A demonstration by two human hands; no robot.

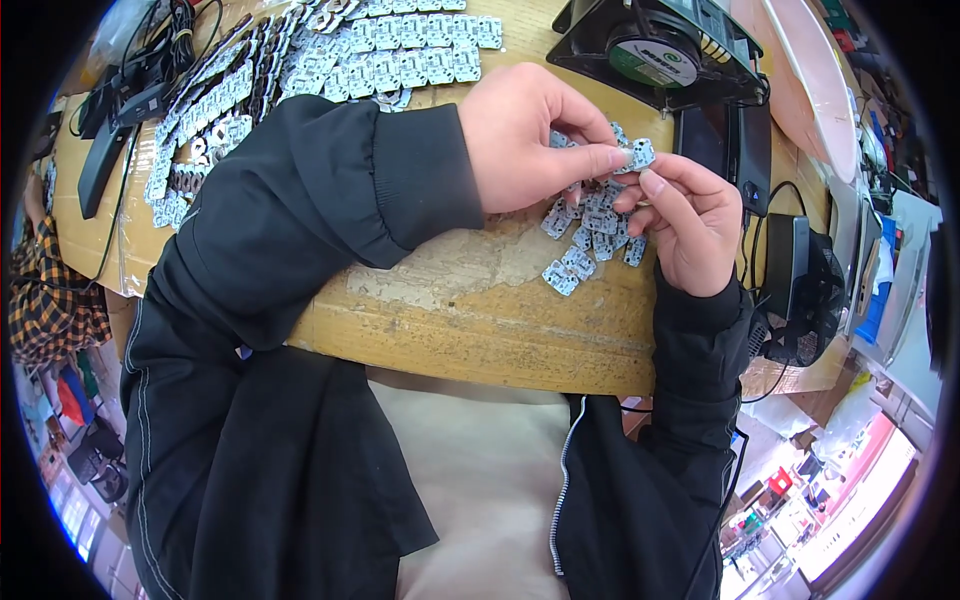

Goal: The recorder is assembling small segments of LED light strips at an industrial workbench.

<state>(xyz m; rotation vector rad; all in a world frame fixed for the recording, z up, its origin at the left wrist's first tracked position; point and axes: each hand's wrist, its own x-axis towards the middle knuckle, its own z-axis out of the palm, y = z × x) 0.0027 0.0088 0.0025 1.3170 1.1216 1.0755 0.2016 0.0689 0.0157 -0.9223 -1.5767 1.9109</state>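
Over the right part of the table, my hands meet at a small light-coloured circuit board [641,153]. My left hand [535,138] reaches across from the left and pinches it between thumb and fingers. From the other side, my right hand [697,215] is closed on the same board with thumb and forefinger. Below the fingers lies a loose pile of small circuit boards [601,215], partly hidden by both hands. A few boards [562,277] stick out toward me from the pile.
Rows of joined circuit boards [412,68] cover the back left of the table [480,340]. A black cooling fan [655,55] stands at the back right. Black adapters with cables [125,110] lie far left. A dark box [785,265] sits right of my right hand. Someone in a checked shirt [55,290] is at far left.
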